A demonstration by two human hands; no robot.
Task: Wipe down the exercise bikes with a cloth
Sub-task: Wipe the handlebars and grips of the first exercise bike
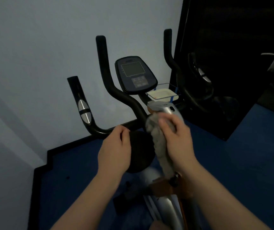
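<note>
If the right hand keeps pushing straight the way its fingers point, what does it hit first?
Probably the silver stem cover just beyond the grey cloth that the right hand presses on the bike, then the white tray; depth is unclear.

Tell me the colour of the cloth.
Grey; the cloth shows in the head view, under the right hand.
</note>
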